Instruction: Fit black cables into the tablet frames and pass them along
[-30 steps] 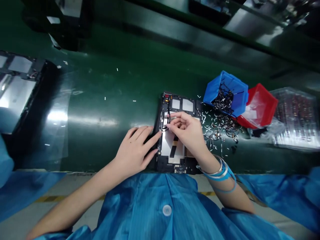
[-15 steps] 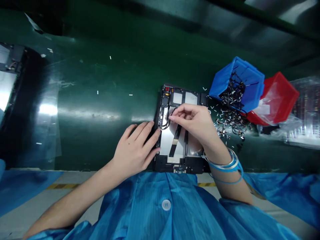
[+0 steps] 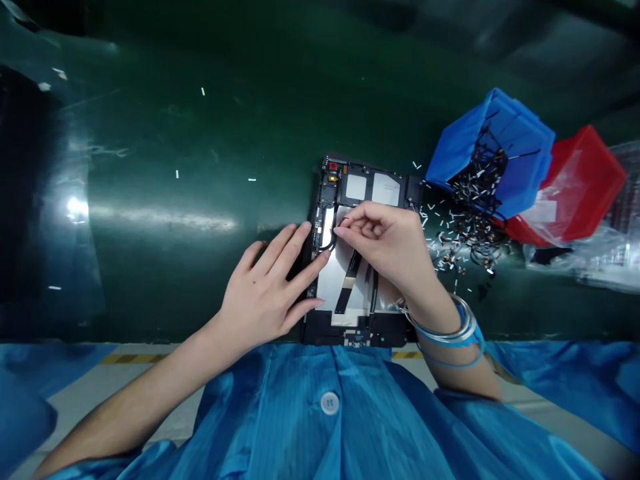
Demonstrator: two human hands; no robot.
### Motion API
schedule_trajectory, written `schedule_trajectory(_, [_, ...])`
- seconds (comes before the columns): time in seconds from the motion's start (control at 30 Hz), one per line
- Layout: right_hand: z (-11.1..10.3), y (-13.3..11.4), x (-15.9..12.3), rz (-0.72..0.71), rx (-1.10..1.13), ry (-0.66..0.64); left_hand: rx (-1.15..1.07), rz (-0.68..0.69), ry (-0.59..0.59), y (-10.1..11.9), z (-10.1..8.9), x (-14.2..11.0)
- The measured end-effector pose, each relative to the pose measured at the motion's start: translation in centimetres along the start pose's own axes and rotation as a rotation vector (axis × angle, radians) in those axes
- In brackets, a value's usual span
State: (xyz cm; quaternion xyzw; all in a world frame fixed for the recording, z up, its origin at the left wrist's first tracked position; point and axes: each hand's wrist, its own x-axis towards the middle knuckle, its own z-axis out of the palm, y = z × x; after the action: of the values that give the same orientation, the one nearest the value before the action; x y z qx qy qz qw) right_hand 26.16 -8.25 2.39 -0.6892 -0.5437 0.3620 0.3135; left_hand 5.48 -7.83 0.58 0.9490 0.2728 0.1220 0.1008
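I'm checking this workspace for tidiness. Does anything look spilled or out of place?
Yes: black cables lie on the green bench in front of the blue bin, which holds more, so they look spilled. White strips are scattered, some left of the opened device.

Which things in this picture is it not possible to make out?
All in the head view:
- Middle of the open device: covered by the right hand.
- The black cable's course beyond the fingertips: hidden by that hand.
- Red bin's left side: behind the blue bin.
- Clear plastic: cut off at right edge.
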Motion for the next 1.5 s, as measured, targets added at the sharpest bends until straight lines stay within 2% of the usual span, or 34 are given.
schedule_trajectory(0.1, [0.1,0.1,-0.1,-0.01,-0.005,0.011,-0.001,0.045,-0.009,-0.1,-0.2,0.3])
schedule_trajectory(0.27, [0.1,0.3,-0.2,-0.02,-0.016,0.02,-0.019,0.207,-0.022,-0.8,-0.3,0.8])
schedule_trajectory(0.5, [0.1,0.4,-0.2,-0.037,-0.027,0.013,-0.032,0.245,-0.039,-1.4,-0.5,1.0])
schedule_trajectory(0.7, [0.2,0.3,-0.1,-0.066,-0.083,0.021,-0.042,0.271,-0.115,-1.5,-1.3,1.5])
schedule_trajectory(0.8, [0.0,0.0,-0.3,-0.105,-0.196,0.04,-0.097,0.274,-0.122,-1.4,-1.6,1.9])
schedule_trajectory(0.87, [-0.3,-0.1,-0.8,-0.153,-0.35,0.11,-0.135,0.267,-0.127,-1.4,-1.6,2.0])
schedule_trajectory(0.97, [-0.8,0.1,-2.1,-0.307,-0.592,0.189,-0.147,0.263,-0.119,-1.4,-1.4,2.1])
schedule_trajectory(1.07, [-1.1,0.9,-3.3,-0.489,-0.765,0.111,-0.123,0.272,-0.085,-1.4,-1.2,2.0])
schedule_trajectory(1.17, [-1.0,1.6,-3.5,-0.578,-0.871,0.054,-0.122,0.277,-0.064,-1.5,-1.1,1.9])
schedule_trajectory(1.33, [-0.3,1.9,-2.5,-0.546,-0.955,0.107,-0.142,0.26,-0.079,-1.5,-1.0,1.8])
schedule_trajectory(1.5, [-0.3,0.9,-2.2,-0.484,-0.923,0.123,-0.16,0.234,-0.069,-1.5,-0.9,1.9])
